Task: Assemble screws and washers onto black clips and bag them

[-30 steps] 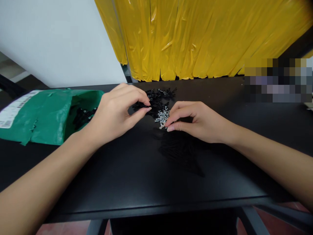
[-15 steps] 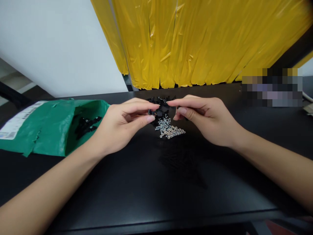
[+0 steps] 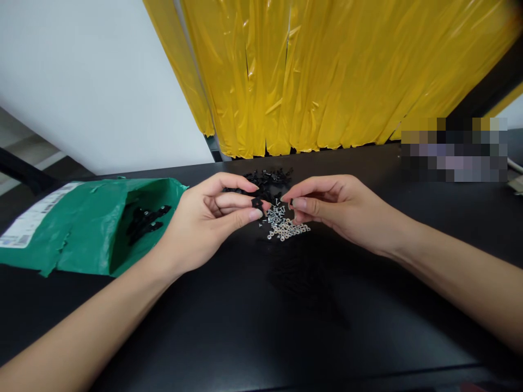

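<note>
Between thumb and fingers, my left hand (image 3: 220, 209) pinches a small black plastic part (image 3: 257, 203), its index finger lifted off it. My right hand (image 3: 335, 204) is closed in a pinch on a tiny dark piece (image 3: 291, 202), mostly hidden by the fingertips. The two hands face each other, a little apart. Below and between them lies a heap of small silver screws (image 3: 276, 214). Just nearer to me is a cluster of silver washers (image 3: 288, 231). Behind the fingers a pile of black plastic parts (image 3: 269, 178) is spread on the table.
A green plastic mailer bag (image 3: 84, 228) lies on the left with its mouth towards my left wrist; black parts (image 3: 147, 218) show inside. The black table (image 3: 229, 326) runs to a yellow plastic curtain (image 3: 327, 76) and a white panel (image 3: 102, 76). A blurred-out patch sits at right.
My left index finger has lifted away from the black part, which has turned in the grip. My right index finger has bent inward. The view has tipped slightly upward.
</note>
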The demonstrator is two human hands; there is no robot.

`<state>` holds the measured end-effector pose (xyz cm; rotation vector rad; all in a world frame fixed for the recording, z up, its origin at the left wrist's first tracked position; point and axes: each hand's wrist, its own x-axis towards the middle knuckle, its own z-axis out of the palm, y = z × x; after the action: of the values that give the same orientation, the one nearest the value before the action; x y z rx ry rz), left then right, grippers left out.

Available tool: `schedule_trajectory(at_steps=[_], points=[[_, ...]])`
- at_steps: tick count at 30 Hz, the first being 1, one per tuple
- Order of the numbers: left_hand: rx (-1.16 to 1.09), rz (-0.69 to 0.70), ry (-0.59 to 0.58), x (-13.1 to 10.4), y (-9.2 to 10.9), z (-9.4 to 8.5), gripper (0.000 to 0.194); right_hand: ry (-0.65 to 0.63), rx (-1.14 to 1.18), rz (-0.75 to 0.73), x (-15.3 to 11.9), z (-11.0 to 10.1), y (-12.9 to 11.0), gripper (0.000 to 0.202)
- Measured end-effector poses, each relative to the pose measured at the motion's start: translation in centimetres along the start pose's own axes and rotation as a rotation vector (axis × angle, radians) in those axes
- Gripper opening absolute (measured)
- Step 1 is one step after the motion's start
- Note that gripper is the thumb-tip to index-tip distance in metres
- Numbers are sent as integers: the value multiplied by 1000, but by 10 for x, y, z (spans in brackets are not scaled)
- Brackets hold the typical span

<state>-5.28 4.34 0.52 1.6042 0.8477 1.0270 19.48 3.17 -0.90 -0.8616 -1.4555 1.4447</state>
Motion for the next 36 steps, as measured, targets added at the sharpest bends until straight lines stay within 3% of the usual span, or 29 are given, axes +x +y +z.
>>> schedule_trajectory(at_steps=[8, 13, 20, 26, 32, 36], points=[[-208, -176, -101, -3, -3, 3, 10, -94, 29, -28, -6, 10, -8, 17], [-270, -283, -139, -5, 2, 9, 14, -69, -59, -40, -5, 12, -8, 18], [-156, -306, -28, -7, 3, 16, 6, 46, -315, -175, -10, 19, -4, 21], [-156, -312, -23, -9, 3, 20, 6, 72, -645, -298, -12, 19, -2, 17], [-257, -303, -66, -11, 6, 21, 22, 128, -738, -328, -11, 18, -1, 13], [-146, -276, -54, -12, 7, 25, 40, 199, -704, -323, -11, 19, 2, 15]])
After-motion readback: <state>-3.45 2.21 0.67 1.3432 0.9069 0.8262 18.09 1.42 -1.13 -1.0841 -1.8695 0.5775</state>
